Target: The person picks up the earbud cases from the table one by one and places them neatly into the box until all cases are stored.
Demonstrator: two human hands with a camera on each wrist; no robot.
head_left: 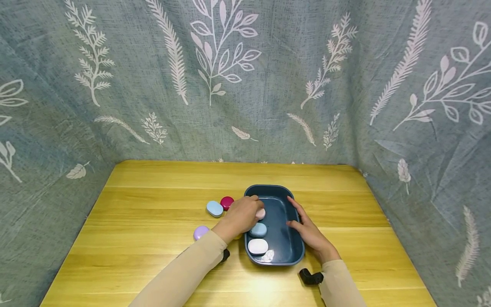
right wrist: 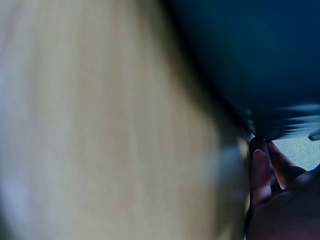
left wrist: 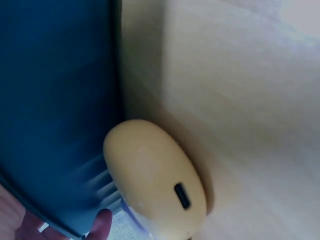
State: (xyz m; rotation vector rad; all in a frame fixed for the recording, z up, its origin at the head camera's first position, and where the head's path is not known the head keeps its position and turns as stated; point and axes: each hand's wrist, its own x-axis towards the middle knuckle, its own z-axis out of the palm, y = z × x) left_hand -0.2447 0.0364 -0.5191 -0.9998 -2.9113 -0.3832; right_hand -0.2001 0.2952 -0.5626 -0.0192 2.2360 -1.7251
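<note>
Two ovals [head_left: 258,247] lined the tray's [head_left: 281,241] left edge; my left grip [head_left: 242,213] pinched another [head_left: 261,213], my right grip [head_left: 312,234] spread opposite; four [head_left: 215,209] remained on the bench [head_left: 153,238].

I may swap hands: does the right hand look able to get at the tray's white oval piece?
Likely yes: the right hand is at the right edge of the tray, and bare tray floor shows between it and the white oval piece.
</note>
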